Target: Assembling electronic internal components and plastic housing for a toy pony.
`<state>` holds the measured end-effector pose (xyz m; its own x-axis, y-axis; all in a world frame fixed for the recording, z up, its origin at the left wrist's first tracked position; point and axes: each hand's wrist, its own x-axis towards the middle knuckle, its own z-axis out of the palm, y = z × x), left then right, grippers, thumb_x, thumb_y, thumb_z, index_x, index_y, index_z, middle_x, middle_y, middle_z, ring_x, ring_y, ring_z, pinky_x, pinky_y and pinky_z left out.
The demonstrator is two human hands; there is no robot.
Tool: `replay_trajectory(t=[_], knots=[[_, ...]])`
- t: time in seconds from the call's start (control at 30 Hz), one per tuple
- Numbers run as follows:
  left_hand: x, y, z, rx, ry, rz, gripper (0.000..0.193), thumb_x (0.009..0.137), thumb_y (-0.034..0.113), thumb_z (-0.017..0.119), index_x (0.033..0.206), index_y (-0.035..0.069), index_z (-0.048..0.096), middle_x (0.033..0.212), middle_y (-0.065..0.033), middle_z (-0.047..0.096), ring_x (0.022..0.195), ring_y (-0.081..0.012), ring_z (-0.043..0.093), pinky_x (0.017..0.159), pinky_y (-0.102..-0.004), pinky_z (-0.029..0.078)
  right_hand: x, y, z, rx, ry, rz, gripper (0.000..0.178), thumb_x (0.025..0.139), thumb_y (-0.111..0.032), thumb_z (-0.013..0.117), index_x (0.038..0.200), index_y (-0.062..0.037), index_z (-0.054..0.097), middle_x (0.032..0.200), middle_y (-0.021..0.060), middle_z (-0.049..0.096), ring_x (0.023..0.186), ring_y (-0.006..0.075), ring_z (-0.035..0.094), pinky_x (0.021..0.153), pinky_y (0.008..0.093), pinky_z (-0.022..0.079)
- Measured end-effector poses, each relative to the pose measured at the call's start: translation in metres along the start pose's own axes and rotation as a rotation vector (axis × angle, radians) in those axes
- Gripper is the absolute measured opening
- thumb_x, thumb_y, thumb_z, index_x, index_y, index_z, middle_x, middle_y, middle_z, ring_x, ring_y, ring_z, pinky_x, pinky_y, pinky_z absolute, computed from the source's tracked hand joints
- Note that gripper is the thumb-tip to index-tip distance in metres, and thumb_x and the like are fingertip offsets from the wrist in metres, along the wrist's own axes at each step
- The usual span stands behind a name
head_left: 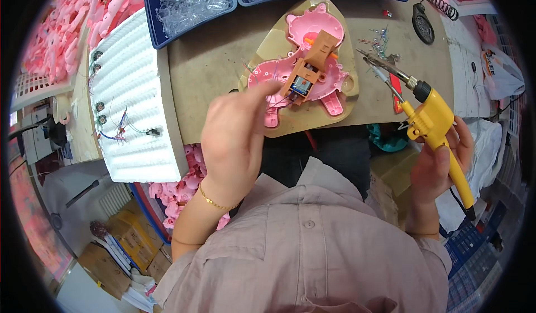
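My right hand (pixel 438 165) grips the yellow handle of a soldering gun (pixel 437 115), whose metal tip and solder feed tube point up and left over the table. A pink plastic toy shell (pixel 272 72) lies with its hollow side up in a tan holder (pixel 304 124). Inside the shell sits a brown plastic mechanism (pixel 320 51) with a blue and silver part and thin wires. My left hand (pixel 231 140) is at the mechanism's lower left, fingers bent together near the wires. The back of the hand hides what the fingertips hold, if anything.
Blue bins (pixel 195 6) of clear plastic pieces line the table's far edge. At the left stands a white foam block (pixel 131 101) with small wired parts. Loose wired components (pixel 381 42), a red strip (pixel 396 92) and a black soldering stand (pixel 422 24) lie right. Pink parts (pixel 84 22) fill the far left.
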<state>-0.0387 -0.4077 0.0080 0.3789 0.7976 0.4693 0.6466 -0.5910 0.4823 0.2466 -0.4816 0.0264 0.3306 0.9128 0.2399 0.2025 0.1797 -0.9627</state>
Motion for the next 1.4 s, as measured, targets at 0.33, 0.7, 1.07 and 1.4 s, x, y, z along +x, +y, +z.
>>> replay_trajectory(t=[0.33,0.7,1.07,1.4], knots=[[0.005,0.017,-0.002,-0.77,-0.048,-0.661,0.031,0.095,0.007,0.051,0.125,0.001,0.051,0.089,-0.0063,0.065,0.061,-0.0082,0.053,0.055,-0.0202,0.045,0.002,0.002,0.003,0.03,0.006,0.005,0.055,0.088,-0.027,0.057,0.13,0.0026,0.037,0.119,0.0203,0.056,0.101,0.025,0.06,0.076,0.0306,0.05],[0.011,0.029,0.011,-0.293,-0.05,-0.528,0.008,0.08,0.009,0.067,0.088,0.009,0.068,0.077,-0.0017,0.058,0.072,-0.0174,0.055,0.075,-0.0296,0.036,-0.015,0.007,-0.007,0.04,-0.077,0.072,0.057,0.087,-0.029,0.059,0.131,0.0004,0.036,0.119,0.0184,0.055,0.108,0.0241,0.057,0.087,0.0336,0.048],[0.01,0.022,0.016,-0.064,-0.076,-0.328,0.008,0.073,0.014,0.072,0.078,0.011,0.067,0.076,0.0004,0.06,0.078,-0.0185,0.054,0.08,-0.0339,0.035,-0.02,0.007,-0.002,0.16,-0.614,-0.082,0.061,0.086,-0.014,0.068,0.136,-0.0095,0.034,0.13,0.0341,0.043,0.115,0.0366,0.052,0.093,0.0437,0.045],[0.012,0.021,0.014,-0.071,-0.13,-0.323,0.007,0.073,0.014,0.071,0.078,0.011,0.067,0.077,0.0001,0.06,0.077,-0.0188,0.054,0.081,-0.0343,0.035,-0.015,0.003,0.007,0.166,-0.615,0.002,0.047,0.085,-0.024,0.07,0.12,-0.0107,0.041,0.124,0.0287,0.05,0.113,0.0309,0.054,0.093,0.0377,0.045]])
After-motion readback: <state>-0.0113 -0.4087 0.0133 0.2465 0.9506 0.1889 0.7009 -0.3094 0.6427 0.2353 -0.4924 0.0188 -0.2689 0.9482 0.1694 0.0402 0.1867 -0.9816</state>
